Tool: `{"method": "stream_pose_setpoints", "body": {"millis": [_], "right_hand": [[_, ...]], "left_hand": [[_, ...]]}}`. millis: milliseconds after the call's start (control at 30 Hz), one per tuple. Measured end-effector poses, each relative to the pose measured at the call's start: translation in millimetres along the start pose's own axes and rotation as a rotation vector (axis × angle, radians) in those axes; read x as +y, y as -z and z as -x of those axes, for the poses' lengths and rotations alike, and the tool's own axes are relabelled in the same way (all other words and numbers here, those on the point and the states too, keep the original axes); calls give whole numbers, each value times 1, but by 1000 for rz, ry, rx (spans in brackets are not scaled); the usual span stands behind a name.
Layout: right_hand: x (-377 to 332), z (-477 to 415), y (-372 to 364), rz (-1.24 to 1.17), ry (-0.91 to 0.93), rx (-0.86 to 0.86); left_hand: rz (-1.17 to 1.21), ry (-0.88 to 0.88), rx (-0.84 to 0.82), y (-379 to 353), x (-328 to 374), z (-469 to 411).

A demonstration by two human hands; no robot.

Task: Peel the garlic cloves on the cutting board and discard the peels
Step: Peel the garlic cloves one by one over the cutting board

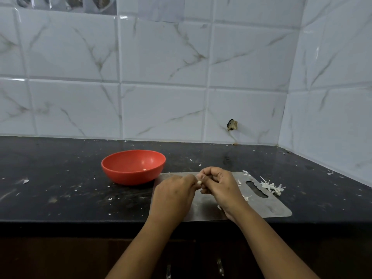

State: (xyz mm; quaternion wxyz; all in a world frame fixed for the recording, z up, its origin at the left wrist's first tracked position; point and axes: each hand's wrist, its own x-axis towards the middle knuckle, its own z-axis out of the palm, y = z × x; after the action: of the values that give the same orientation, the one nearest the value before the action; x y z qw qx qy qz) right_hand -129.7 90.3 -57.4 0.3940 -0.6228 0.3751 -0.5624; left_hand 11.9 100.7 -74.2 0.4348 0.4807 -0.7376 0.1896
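Garlic clove [199,182] sits pinched btwn both your hands, held above the steel cutting board [267,206]. Your left hand [174,193] grips it w/ fingertips pressed together; right hand [218,184] has fingers curled in, thumb & forefinger nipping the clove's other side. Peels [270,187] lie heaped at the board's right edge. Red bowl [133,167] stands just left of board on the black counter [60,178].

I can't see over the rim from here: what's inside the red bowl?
The red bowl looks nearly empty: one small pale bit, maybe a peeled clove or a peel, lies near its bottom. The near rim covers the front of the inside.
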Motion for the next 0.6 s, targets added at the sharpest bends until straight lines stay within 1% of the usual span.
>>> {"method": "stream_pose_setpoints", "body": {"millis": [100, 167, 233, 367, 433, 467, 533, 600], "right_hand": [[2, 1, 0, -8, 5, -14], [1, 2, 0, 33, 24, -20], [0, 2, -1, 115, 58, -2], [-1, 3, -1, 243, 87, 25], [-2, 3, -4, 344, 104, 30], [-2, 3, -6, 386, 107, 14], [-2, 3, -13, 451, 80, -72], [1, 3, -18, 577, 57, -139]], "left_hand": [[187, 146, -50, 10, 0, -2], [301, 228, -47, 16, 2, -4], [330, 271, -47, 18, 3, -3], [321, 357, -46, 16, 0, -3], [311, 405, -40, 18, -7, -3], [312, 424, -37, 20, -9, -4], [355, 455, -30, 25, -16, -6], [403, 486, -35, 28, -20, -7]]}}
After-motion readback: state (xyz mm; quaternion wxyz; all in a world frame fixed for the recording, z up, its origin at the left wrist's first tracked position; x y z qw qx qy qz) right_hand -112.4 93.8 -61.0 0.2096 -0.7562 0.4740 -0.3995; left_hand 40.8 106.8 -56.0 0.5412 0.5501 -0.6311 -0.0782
